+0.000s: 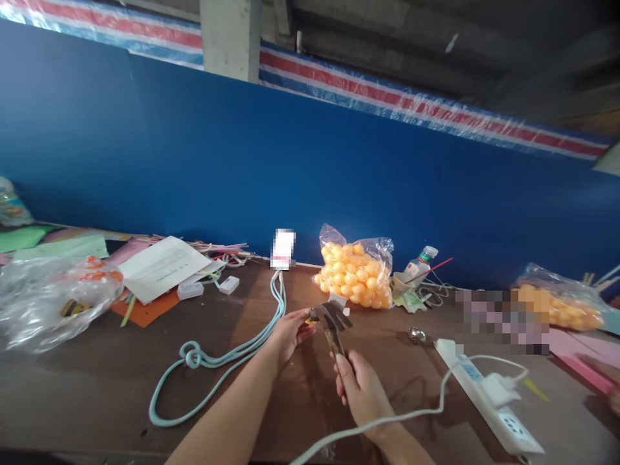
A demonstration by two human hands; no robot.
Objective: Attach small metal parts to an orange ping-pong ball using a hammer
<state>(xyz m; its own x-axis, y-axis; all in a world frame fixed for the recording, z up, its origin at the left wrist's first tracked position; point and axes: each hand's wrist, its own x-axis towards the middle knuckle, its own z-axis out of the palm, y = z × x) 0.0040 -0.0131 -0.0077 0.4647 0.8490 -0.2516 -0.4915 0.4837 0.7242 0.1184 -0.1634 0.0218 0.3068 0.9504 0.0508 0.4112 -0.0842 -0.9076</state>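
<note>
My right hand (361,384) is wrapped around the handle of a claw hammer (332,329), with the claw pointing away to the right. Beside the hammer's striking face, the fingers of my left hand (292,332) are pinched together. A bit of something small and orange-yellow (311,321) shows at those fingertips, mostly hidden by the hammer head and fingers. Just beyond the hammer, a clear plastic bag of orange balls (356,274) stands against the blue partition. A light-blue cord (232,358) lies looped to the left of my left hand.
White cable (382,421) crosses over my right forearm near a power strip (484,394). Paper sheets (162,268) and a crumpled plastic bag (53,300) lie left. A bottle (421,261) and cup (403,284) stand behind. Another ball bag (566,303) and part of another person's hand (614,400) are right.
</note>
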